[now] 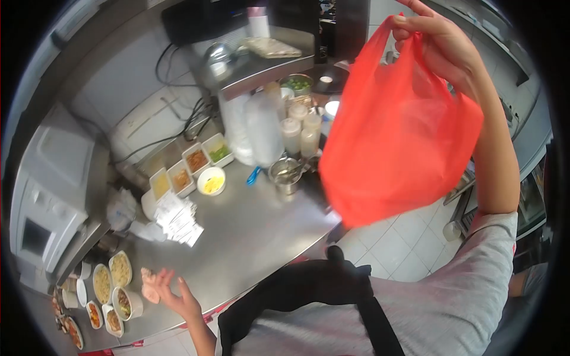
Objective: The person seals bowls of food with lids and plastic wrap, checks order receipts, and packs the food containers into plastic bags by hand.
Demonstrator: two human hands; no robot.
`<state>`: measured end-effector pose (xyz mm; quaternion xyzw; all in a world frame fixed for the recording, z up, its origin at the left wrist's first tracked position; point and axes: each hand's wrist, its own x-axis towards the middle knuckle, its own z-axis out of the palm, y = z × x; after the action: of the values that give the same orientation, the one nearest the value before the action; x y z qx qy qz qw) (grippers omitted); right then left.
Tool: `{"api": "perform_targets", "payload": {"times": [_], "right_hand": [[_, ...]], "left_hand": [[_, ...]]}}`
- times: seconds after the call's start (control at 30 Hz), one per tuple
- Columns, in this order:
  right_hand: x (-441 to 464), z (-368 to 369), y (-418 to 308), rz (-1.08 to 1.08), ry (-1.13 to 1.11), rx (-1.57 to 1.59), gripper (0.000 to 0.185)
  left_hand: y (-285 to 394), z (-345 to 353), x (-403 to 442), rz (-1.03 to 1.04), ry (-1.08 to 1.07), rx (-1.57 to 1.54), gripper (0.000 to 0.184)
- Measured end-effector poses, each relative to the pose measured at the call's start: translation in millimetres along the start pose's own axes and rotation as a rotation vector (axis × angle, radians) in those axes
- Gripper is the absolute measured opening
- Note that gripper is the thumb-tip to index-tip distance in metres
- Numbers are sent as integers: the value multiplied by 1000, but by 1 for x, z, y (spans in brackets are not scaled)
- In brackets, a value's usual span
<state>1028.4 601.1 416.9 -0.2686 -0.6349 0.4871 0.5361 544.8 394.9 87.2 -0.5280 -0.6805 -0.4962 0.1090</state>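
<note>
Thin, creased plastic carrier bag (398,136); smooth, glossy metal table (255,222); matt paper receipts (177,219); matt cloth T-shirt (439,302).

Over at the worker's left, bowls (120,270) crowd the counter's (249,231) end, with the left hand (178,296) just to their right. Past them, a machine (47,207) stands on a ledge (81,249). Farther back lie receipts (178,222), in front of a row of tubs (179,176). A dish (211,181) sits just right of those; right again comes a metal cup (286,175). Bottles (291,135) stand behind the cup. On the shelf (267,68) lies a packet (273,47). Far right, a bag (398,142) hangs from the right hand (436,38), nearer the worker than the bottles.
</note>
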Motion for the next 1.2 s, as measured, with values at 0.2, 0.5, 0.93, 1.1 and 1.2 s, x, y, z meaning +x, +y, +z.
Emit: {"api": "perform_targets", "payload": {"times": [0.2,0.5,0.93,1.1,1.2], "right_hand": [[66,-180,40,71,426,-54,44],[237,-421,221,25,1027,346,47],[375,-643,433,127,856,462,63],[419,-654,402,76,478,423,46],[428,-622,328,-136,177,474,37]], "left_hand": [[39,112,-61,-319,-162,82,35],[117,252,-109,-616,-372,586,71],[124,254,-117,-491,-379,544,76],[127,249,-121,-495,-351,600,73],[138,247,-124,-581,-334,582,73]]}}
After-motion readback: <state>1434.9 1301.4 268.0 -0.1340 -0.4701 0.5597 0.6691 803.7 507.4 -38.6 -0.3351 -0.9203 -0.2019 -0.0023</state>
